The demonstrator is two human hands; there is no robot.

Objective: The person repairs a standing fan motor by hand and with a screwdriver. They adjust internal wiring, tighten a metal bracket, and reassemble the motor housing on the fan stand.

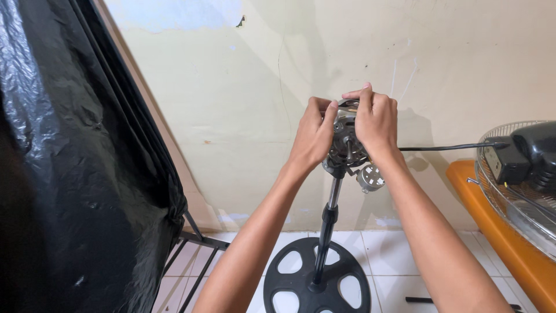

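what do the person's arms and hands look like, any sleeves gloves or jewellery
Both forearms are bare up to the bottom edge of the picture, with no sleeves in view. The left hand and right hand wear no gloves. No rings, watch or wristband show on the visible sides of the fingers and wrists. The fingernails look short and unpainted.

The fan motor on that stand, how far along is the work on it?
Done: the motor sits bare atop the pole, its grille lying at the right. In hand: left hand and right hand grip the motor. Left: no blade or guard is on it.
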